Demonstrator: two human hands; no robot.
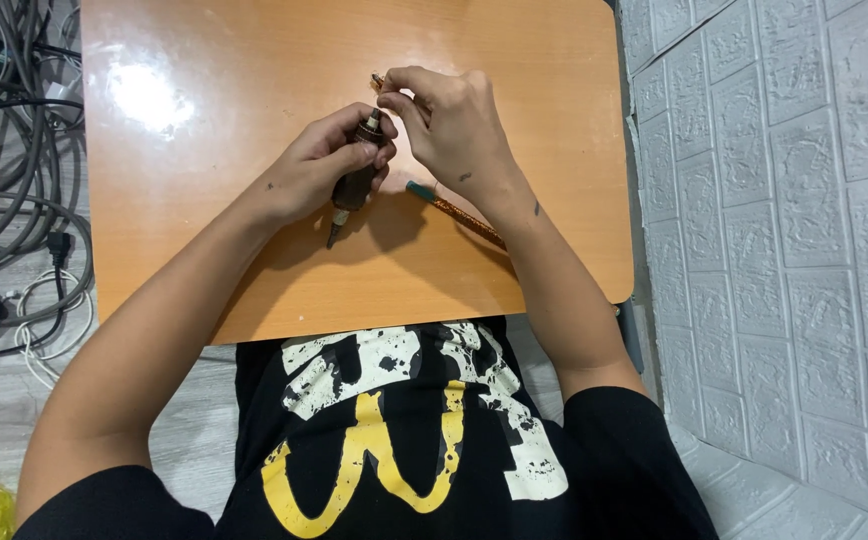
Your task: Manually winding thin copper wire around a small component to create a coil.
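In my left hand sits a dark pen-like tool, fingers wrapped tight round its fat middle. My right hand pinches its top tip. It looks light, stiff and smooth. Under my right wrist lies a sparkly pencil on the desk.

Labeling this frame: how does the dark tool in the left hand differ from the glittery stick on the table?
The dark tool is thick and dark brown; the glittery stick is thin and orange-gold with a teal end.

The dark tool is gripped in the left hand, the right hand pinching at its top; the glittery stick lies on the table, partly under the right wrist.

Both are elongated.
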